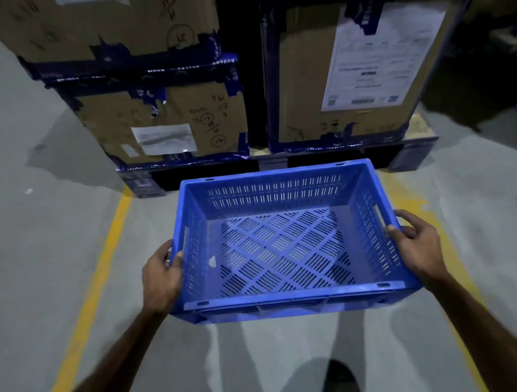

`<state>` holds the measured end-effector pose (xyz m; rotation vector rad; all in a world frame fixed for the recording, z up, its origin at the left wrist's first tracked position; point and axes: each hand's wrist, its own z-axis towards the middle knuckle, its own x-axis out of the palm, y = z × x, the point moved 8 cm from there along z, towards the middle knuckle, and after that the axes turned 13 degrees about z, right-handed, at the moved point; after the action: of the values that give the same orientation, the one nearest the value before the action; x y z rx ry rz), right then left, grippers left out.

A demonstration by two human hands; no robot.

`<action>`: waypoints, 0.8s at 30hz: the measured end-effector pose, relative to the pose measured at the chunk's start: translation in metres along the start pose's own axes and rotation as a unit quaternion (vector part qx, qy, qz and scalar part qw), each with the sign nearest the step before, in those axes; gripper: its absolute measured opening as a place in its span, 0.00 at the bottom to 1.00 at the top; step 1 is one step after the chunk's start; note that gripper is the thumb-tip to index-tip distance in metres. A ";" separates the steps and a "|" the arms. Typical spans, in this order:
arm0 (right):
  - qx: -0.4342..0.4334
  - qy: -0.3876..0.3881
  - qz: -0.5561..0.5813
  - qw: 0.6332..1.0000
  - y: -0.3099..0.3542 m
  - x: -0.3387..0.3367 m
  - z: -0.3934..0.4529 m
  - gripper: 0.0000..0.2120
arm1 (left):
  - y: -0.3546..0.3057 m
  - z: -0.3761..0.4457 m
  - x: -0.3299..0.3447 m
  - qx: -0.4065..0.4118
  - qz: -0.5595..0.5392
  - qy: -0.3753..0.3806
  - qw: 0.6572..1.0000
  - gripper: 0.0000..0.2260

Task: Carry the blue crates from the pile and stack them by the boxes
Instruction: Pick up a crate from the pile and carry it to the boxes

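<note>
— At my hands, what have you got?

— Between my palms sits one blue crate [282, 241], open side up, nothing in it but a small pale scrap on the floor of it. Slotted walls all round, a diamond pattern of slits across the bottom, a handle slot cut in each short side.

— And the grip?

— My left hand [161, 276] is curled round the left wall, thumb hooked over the rim, fingers tucked outside. My right hand [415, 244] does the same on the right wall — thumb on the rim by the handle slot, fingers wrapped under the outer lip.

— Arms?

— Both stretched forward and a little apart, crate held level in front of me, off the grey floor [35, 249].

— Where is it, then?

— Just short of the cardboard boxes [333, 71], which stand taped in blue on a pallet [417, 153]; the far rim of the crate is near the pallet's edge. A yellow line [93, 294] runs along the floor to my left, another on my right.
</note>
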<state>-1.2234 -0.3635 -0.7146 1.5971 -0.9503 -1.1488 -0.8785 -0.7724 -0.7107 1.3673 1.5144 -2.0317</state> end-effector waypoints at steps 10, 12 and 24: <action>-0.019 0.014 -0.033 0.999 0.007 0.008 0.002 0.18 | -0.001 0.008 0.007 0.017 -0.025 0.001 1.000 0.16; -0.015 0.016 -0.040 0.999 0.007 0.010 0.004 0.17 | -0.005 0.009 0.008 0.018 -0.021 0.005 1.000 0.11; -0.039 0.024 -0.044 0.998 0.014 0.016 0.012 0.16 | -0.012 0.022 0.012 0.008 -0.008 0.007 1.000 0.07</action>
<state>-1.2317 -0.3853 -0.7066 1.6099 -0.8024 -1.1870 -0.9047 -0.7826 -0.7123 1.3823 1.5231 -2.0533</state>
